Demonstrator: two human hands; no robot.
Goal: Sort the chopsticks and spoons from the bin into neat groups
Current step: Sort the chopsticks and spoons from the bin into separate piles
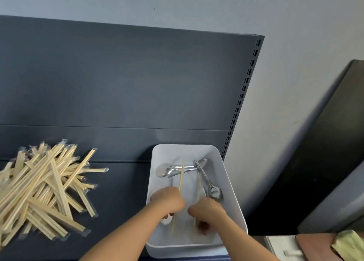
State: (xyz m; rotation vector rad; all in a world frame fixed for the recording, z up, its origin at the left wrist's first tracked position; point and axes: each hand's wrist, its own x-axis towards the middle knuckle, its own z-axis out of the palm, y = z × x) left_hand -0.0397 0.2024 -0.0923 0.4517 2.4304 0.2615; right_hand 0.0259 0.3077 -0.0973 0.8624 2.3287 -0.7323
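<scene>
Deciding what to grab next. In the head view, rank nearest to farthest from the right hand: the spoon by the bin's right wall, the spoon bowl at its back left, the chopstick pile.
From the right hand:
1. Spoon by the bin's right wall, just ahead.
2. Spoon bowl, back left.
3. Chopstick pile, far left, outside the bin.

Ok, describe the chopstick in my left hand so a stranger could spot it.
Look at the white bin, right of the big pile of wrapped chopsticks. Inside it, the left hand grips one thin chopstick. It is bare, unlike the wrapped ones, and its far end crosses the silver spoon handles.
</scene>
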